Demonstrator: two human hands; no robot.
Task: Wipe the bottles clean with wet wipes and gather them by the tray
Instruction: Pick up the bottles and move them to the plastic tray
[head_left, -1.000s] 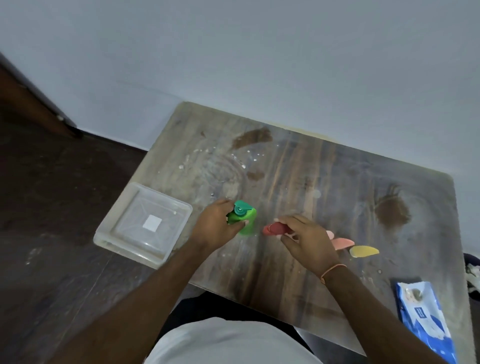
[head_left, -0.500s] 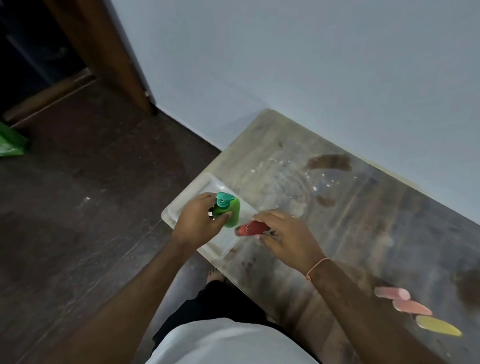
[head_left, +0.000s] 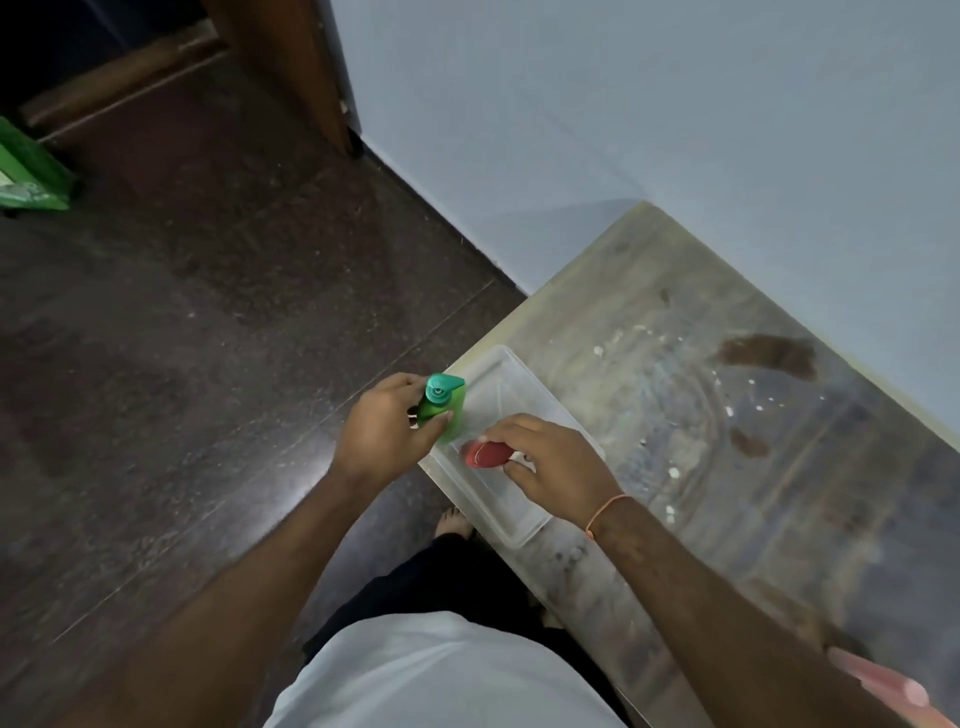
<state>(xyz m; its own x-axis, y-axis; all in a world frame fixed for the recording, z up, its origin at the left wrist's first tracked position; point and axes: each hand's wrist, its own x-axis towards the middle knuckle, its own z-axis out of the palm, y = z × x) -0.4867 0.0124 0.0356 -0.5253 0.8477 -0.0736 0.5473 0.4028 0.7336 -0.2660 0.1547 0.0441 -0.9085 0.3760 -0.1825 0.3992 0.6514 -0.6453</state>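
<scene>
Left hand (head_left: 387, 431) grips green pump bottle (head_left: 442, 408); right hand (head_left: 553, 465) pinches seemingly capped red bottle (head_left: 485, 454) over tray (head_left: 511, 382)

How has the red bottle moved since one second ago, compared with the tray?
Yes. The red bottle, held by the right hand, went leftward and is now over the tray.
</scene>
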